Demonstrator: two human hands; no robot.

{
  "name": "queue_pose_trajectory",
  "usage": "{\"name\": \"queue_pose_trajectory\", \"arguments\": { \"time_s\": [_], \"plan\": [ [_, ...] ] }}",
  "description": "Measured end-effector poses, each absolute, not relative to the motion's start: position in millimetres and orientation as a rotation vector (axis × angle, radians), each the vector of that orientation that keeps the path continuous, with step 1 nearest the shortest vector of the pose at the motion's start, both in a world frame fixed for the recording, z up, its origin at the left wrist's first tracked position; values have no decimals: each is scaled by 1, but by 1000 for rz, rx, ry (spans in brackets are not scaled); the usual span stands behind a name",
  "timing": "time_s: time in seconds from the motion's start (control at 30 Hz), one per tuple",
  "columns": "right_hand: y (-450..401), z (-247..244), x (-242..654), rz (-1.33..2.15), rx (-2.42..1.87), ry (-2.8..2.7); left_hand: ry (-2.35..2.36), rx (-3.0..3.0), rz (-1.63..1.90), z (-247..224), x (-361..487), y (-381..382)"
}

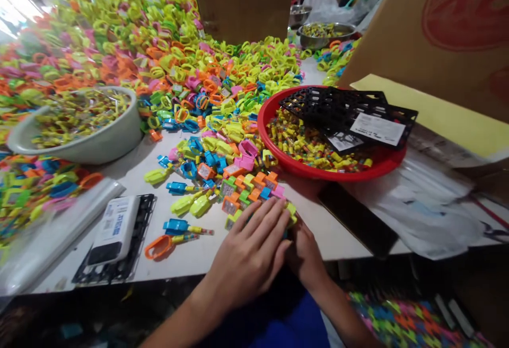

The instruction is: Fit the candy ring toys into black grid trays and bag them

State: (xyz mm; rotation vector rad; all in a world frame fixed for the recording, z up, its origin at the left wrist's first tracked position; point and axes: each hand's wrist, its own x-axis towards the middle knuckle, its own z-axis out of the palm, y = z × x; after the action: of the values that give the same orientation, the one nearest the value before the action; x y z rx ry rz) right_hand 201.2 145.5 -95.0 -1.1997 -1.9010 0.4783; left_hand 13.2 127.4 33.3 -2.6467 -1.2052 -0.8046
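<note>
My left hand (254,242) lies over the near side of a block of small toy watches (248,191) in orange, green, yellow and blue, its fingers pressed together on top. Behind it, my right hand (304,250) is curled at the block's right side, partly hidden. The block sits at the front edge of the white table (178,260). To its left are loose watches with candy tubes, among them a blue one (175,226), an orange one (159,247) and a yellow-green one (202,205).
A red basin (334,172) of candy tubes holds black trays (330,106). A phone (358,220) lies below it. At left are a grey-white basin (115,144), a white device (115,226) and plastic bags (67,231). A watch heap (131,45) and cardboard boxes (242,3) stand behind.
</note>
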Motion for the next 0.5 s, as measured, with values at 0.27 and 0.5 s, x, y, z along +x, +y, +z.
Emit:
{"name": "queue_pose_trajectory", "arguments": {
  "time_s": [0.27, 0.5],
  "plan": [
    [126, -75, 201, 677, -1323, -1672, -1528, -2286, -1335, -4, -61, 75],
    [123, -48, 200, 818, -1182, -1449, -2280, -2042, -672, -57, -106, 53]
  ]
}}
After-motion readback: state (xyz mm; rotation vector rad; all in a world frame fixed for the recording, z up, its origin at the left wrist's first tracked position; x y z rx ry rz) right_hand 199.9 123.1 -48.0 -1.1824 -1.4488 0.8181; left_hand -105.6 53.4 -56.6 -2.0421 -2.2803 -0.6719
